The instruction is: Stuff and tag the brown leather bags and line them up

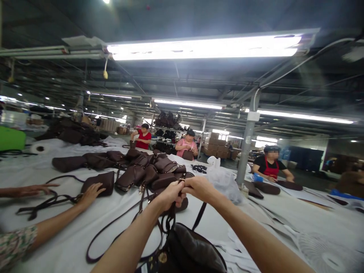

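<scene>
Dark brown, smooth leather handbag (196,246) at the bottom centre, right in front of the person, its lower part cut off by the edge of the view! Its long axis slants from upper left down to lower right, the curved top edge faces up, and a slim dark strap (171,217) climbs from its upper left end towards the hands. A round gold-coloured emblem (162,258) sits by its left side.

Up to the fingers now: the left hand (170,194) has them curled tight, gripping the top of the strap. The right hand (200,186) meets it there, thumb and fingers pinched narrow, the two hands touching. A small metallic bit glints between them; too small and too covered to tell what it is.

Left of the bag, a long thin brown strap loop (92,242) lies on the white-covered bench (71,237). Just beyond the hands, a heap of brown leather bags (148,167) spreads across, with a crumpled clear plastic bag (224,184) to the right.

And over on the left, a co-worker's hand (92,192) rests, fingers spread, on a brown boxy leather pouch (106,182); the co-worker's other hand (42,189) reaches out above dark straps (54,199).
</scene>
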`<state>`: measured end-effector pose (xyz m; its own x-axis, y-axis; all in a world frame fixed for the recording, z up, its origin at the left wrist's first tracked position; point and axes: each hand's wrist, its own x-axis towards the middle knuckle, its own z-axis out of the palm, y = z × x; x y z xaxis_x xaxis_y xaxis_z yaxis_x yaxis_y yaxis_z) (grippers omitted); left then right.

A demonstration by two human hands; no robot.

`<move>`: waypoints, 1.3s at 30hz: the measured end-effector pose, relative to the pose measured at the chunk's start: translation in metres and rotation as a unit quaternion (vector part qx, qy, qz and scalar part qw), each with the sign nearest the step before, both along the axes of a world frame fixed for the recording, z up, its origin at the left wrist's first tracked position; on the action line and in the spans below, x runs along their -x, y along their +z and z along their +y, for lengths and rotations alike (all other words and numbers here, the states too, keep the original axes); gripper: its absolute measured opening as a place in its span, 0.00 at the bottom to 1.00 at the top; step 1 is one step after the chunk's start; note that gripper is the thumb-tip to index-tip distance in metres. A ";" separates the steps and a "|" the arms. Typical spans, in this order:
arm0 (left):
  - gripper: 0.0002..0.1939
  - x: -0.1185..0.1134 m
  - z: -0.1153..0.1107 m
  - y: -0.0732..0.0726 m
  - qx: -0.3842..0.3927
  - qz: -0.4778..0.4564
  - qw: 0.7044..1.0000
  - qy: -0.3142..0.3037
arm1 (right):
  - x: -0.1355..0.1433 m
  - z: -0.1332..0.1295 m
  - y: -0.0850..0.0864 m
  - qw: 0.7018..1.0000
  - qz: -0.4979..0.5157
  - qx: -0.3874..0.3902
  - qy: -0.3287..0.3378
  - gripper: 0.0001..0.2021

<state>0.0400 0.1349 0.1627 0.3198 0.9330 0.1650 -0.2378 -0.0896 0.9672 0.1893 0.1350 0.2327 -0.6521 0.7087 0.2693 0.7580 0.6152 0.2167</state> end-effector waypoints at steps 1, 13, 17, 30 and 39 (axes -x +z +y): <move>0.17 0.007 -0.001 -0.002 -0.006 0.013 1.000 -0.007 | -0.009 0.004 0.001 1.000 0.008 0.021 0.009 0.08; 0.19 -0.005 0.015 -0.024 0.046 -0.162 0.979 0.119 | 0.003 -0.002 -0.041 0.998 0.018 -0.006 -0.056 0.09; 0.21 -0.017 0.024 -0.022 0.059 -0.235 0.959 0.144 | 0.019 -0.005 -0.049 0.999 0.023 0.012 -0.027 0.08; 0.17 0.030 0.030 -0.017 0.042 -0.143 0.983 0.111 | -0.055 0.010 -0.052 0.997 0.067 0.033 -0.001 0.11; 0.09 -0.004 0.013 -0.002 -0.039 0.156 0.987 -0.027 | -0.033 0.009 -0.036 0.994 0.084 -0.038 -0.060 0.15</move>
